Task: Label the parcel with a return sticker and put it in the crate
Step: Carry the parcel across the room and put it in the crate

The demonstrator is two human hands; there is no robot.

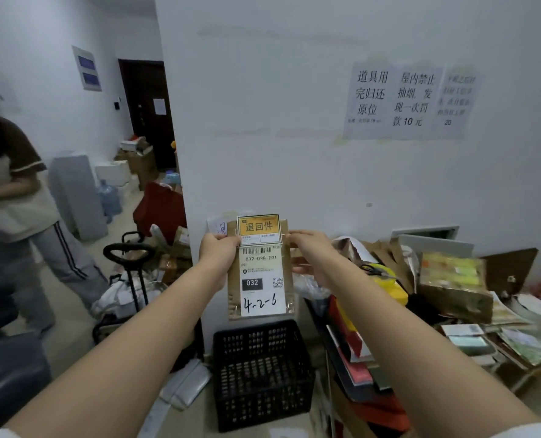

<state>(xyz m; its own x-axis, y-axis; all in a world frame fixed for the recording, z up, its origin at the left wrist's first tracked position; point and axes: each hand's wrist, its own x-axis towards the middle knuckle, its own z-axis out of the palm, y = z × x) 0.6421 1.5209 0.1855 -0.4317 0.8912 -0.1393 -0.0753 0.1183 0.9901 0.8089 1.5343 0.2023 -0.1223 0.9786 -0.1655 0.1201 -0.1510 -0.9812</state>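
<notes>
I hold a flat brown parcel (235,289) upright in front of the white wall, above a black plastic crate (263,374) on the floor. Its white shipping label (263,286) carries a barcode, "032" and handwritten "4-2-6". An orange and white return sticker (258,229) lies across the parcel's top edge. My left hand (218,251) grips the parcel's upper left side with fingers at the sticker's left edge. My right hand (310,254) holds the upper right side, fingertips touching the sticker's right edge.
A person (16,197) in a brown-sleeved shirt and grey trousers stands at the left. A black trolley (130,257) and bags sit left of the crate. At the right, a low table (522,371) is heaped with boxes, papers and a yellow item (389,286).
</notes>
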